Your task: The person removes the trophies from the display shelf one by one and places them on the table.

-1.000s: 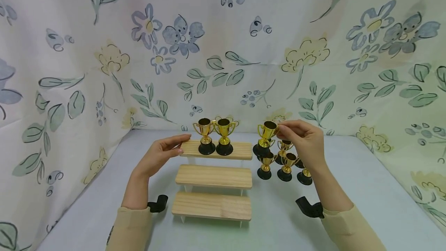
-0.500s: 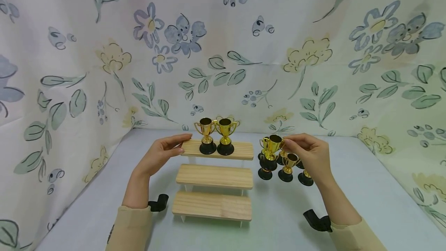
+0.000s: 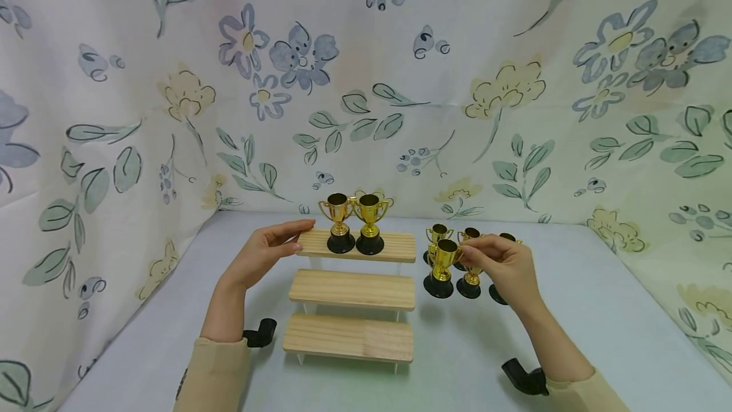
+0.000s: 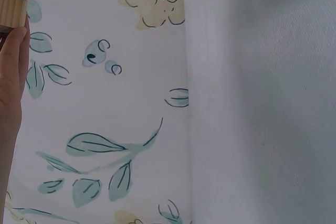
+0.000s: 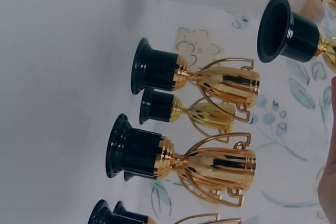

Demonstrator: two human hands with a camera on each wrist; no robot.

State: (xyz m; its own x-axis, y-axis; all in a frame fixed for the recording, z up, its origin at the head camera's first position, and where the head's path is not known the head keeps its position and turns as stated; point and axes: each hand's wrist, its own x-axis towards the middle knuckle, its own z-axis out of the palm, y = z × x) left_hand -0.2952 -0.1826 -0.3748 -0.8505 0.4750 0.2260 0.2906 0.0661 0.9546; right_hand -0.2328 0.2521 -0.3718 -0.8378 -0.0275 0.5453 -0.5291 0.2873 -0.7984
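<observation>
My right hand [image 3: 500, 266] pinches a small gold trophy cup [image 3: 445, 256] by its handle, just right of the three-tier wooden display stand [image 3: 351, 289]. In the right wrist view the held trophy's hollow black base [image 5: 287, 31] shows from below, raised off the table. Beside and behind it stand several more trophies, including a gold one [image 3: 438, 232] at the back and a rose-gold one [image 5: 228, 82]. With thumb and fingers, my left hand [image 3: 264, 253] holds the left end of the top shelf. Two trophies, a rose-gold one [image 3: 338, 210] and a gold one [image 3: 370, 210], stand together on that shelf.
The middle shelf [image 3: 351, 289] and bottom shelf [image 3: 347, 337] step down toward me. A white table [image 3: 583, 297] carries everything, and a floral cloth [image 3: 366, 138] hangs behind it. Black wrist mounts [image 3: 525, 377] stick out from both sleeves.
My right hand has lowered the held trophy from the height of the top shelf down in front of the standing trophies. My left hand keeps its place on the shelf end.
</observation>
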